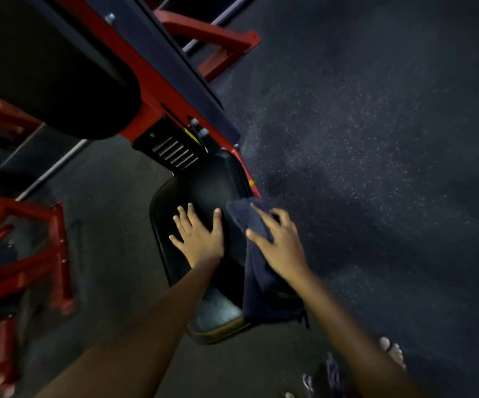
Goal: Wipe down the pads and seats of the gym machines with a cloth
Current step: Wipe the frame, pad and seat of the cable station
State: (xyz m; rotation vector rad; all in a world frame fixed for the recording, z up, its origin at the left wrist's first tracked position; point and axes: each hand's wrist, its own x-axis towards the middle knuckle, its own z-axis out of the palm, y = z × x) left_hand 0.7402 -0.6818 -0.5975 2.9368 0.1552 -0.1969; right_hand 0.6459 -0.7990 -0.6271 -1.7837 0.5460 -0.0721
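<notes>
My left hand (196,237) lies flat on the black seat (203,191), fingers spread and straight, steadying it; beside it my right hand (278,245) presses the dark cloth (261,282) onto the seat's right edge, fingers splayed over the fabric rather than curled round it; I judge I am mid-wipe on this seat; next I should sweep the cloth leftward across the bare vinyl; the seat's long axis runs from me toward the red frame (146,73), narrow end pointing away.
</notes>
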